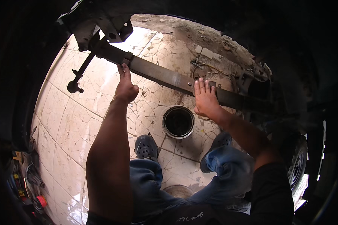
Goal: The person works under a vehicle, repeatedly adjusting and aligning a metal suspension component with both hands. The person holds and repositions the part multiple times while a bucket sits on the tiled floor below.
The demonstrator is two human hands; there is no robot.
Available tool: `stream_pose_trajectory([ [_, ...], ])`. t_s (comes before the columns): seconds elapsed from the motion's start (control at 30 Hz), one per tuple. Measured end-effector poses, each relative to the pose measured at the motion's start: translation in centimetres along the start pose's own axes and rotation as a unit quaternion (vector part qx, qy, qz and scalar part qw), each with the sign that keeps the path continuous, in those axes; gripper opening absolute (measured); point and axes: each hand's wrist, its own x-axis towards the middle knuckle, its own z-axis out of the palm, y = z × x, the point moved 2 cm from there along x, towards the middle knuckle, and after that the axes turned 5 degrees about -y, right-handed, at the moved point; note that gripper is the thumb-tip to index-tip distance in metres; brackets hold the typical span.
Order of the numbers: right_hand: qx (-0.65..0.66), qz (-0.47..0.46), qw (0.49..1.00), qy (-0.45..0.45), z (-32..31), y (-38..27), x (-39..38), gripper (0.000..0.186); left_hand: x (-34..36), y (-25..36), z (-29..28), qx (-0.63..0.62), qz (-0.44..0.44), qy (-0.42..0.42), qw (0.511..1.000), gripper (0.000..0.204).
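A long flat steel bar (160, 74), likely a leaf spring, runs diagonally across the upper middle beneath the dark vehicle underside. It carries a clamp (127, 57) and a small bolt head (189, 84). My left hand (127, 85) touches the bar's lower edge by the clamp with two fingers stretched out, the others curled. Farther right, my right hand (205, 97) lies on the bar, fingers extended and slightly apart. A black rod with a ball joint (74, 86) hangs at upper left. Below the bar, between my hands, stands a round can (190, 122) with a dark interior.
My clog-shod feet (146, 148) rest on cracked tiles (71, 123). A round pan (178, 191) lies between my legs. A wheel (297, 163) stands at right; tools and a red roll (40, 201) lie at lower left. Broken, dirty ground (191, 30) borders the tiles at top.
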Motion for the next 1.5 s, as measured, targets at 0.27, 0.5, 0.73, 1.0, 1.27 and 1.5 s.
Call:
stream_pose_trajectory([
  [0.27, -0.007, -0.011, 1.000, 0.012, -0.3, 1.6, 0.7, 0.107, 0.3, 0.7, -0.6, -0.007, -0.007, -0.008, 1.000, 0.102],
  [0.5, -0.015, -0.021, 0.999, -0.040, -0.7, -0.8, -1.8, 0.104, -0.3, 1.9, -1.4, -0.021, -0.022, -0.063, 0.998, 0.098],
  [0.73, 0.011, 0.043, 0.997, -0.066, -1.4, -1.1, 0.0, 0.100, -0.2, 1.3, -1.5, -0.017, -0.023, -0.042, 0.999, 0.100],
  [1.0, 0.027, 0.066, 0.997, -0.029, -0.5, 0.5, 0.9, 0.080, 0.2, 1.4, -0.9, -0.022, -0.018, -0.036, 0.999, 0.100],
  [1.27, -0.011, 0.042, 0.998, -0.037, -0.5, 0.0, -0.3, 0.087, -0.2, 1.7, -1.8, -0.028, -0.026, -0.070, 0.997, 0.099],
  [1.5, -0.007, 0.063, 0.995, -0.079, -2.0, -1.0, -0.4, 0.088, -0.2, 1.0, -1.6, -0.009, -0.029, -0.058, 0.998, 0.098],
])
